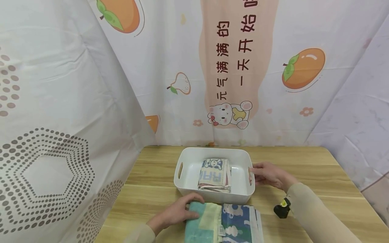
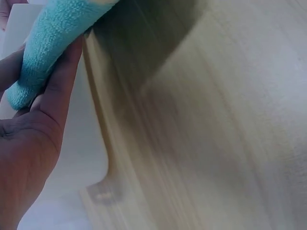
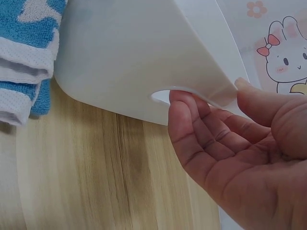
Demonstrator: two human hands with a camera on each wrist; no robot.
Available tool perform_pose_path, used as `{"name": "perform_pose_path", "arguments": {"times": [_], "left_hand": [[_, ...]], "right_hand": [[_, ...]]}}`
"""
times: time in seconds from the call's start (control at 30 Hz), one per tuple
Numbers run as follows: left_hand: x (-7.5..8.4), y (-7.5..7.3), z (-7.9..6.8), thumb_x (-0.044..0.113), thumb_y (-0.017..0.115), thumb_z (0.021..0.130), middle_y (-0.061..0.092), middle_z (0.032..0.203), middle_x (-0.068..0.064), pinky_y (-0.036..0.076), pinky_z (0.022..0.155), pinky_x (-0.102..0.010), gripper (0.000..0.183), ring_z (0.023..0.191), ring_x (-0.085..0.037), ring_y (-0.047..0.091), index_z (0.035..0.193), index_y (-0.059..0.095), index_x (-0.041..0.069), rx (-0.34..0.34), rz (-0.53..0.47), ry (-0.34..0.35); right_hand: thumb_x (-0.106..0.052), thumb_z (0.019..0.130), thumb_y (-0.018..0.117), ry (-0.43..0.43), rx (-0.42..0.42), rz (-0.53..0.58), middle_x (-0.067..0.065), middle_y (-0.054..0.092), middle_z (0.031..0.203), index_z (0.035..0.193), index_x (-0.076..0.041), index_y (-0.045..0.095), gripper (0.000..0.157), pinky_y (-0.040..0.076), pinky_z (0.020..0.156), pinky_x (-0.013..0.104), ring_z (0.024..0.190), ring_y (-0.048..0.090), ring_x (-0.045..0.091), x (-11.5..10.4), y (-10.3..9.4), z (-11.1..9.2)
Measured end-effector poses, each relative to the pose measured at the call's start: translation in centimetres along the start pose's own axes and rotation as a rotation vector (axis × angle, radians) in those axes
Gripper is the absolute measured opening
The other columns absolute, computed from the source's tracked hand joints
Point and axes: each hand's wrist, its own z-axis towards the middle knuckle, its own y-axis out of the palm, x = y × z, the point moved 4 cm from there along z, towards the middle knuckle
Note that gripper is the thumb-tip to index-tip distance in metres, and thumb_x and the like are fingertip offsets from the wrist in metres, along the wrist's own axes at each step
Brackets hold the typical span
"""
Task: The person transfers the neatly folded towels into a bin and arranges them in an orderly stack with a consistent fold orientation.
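My left hand holds the far left corner of a folded teal and yellow towel. In the left wrist view the teal towel lies between thumb and fingers. Right beside it is a folded blue towel with pale figures and a white edge. A white plastic basket stands just beyond both towels. My right hand grips its right end, fingers hooked into the handle hole and thumb at the rim. Inside the basket lies a folded towel with a bear pattern.
A small black and yellow object sits on the wooden table by the right forearm. Behind the table hangs a printed curtain, with more fabric along both sides.
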Motion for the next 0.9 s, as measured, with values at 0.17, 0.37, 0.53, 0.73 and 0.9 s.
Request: {"name": "perform_pose_path", "arguments": {"times": [0.17,0.37,0.53,0.73,0.9], "left_hand": [[0.9,0.0,-0.1,0.011,0.074,0.093,0.058,0.126,-0.002,0.058,0.069,-0.031,0.029,0.097,-0.019,0.064,0.118,0.068,0.023,-0.002,-0.009,0.046],[2.4,0.0,-0.3,0.013,0.074,0.094,0.064,0.117,-0.004,0.059,0.070,-0.030,0.027,0.089,-0.014,0.068,0.120,0.069,0.018,-0.058,-0.078,0.105],[4.3,-0.1,-0.5,0.012,0.073,0.094,0.069,0.109,-0.007,0.062,0.070,-0.035,0.029,0.087,-0.017,0.072,0.123,0.067,0.014,-0.083,-0.182,0.103],[7.1,-1.3,-0.3,0.015,0.073,0.095,0.062,0.123,-0.008,0.057,0.071,-0.029,0.031,0.080,-0.012,0.064,0.125,0.066,0.015,-0.033,-0.151,0.158],[8.9,-2.9,0.4,0.020,0.073,0.095,0.062,0.120,-0.010,0.060,0.070,-0.034,0.033,0.082,-0.015,0.066,0.128,0.065,0.016,0.005,-0.170,0.144]], "right_hand": [[-0.017,0.109,0.050,-0.001,-0.007,-0.002,0.019,0.070,0.113,0.149,0.018,0.032,0.056,0.060,0.085,0.037,0.093,0.069,0.023,0.0,-0.1,0.1],[-0.019,0.109,0.052,-0.003,-0.015,-0.007,0.018,0.070,0.114,0.151,0.017,0.031,0.059,0.060,0.086,0.038,0.094,0.068,0.023,0.1,-0.2,0.1],[-0.021,0.109,0.052,-0.011,-0.033,-0.008,0.016,0.071,0.112,0.152,0.015,0.032,0.059,0.060,0.086,0.037,0.093,0.068,0.022,0.1,-0.4,0.1],[-0.021,0.109,0.053,-0.028,-0.056,-0.008,0.015,0.072,0.109,0.152,0.014,0.034,0.059,0.060,0.085,0.039,0.091,0.068,0.023,0.3,-0.5,0.2],[-0.022,0.109,0.052,-0.030,-0.056,-0.019,0.015,0.072,0.109,0.151,0.014,0.036,0.057,0.059,0.086,0.040,0.090,0.068,0.021,0.4,-0.7,0.2]]}}
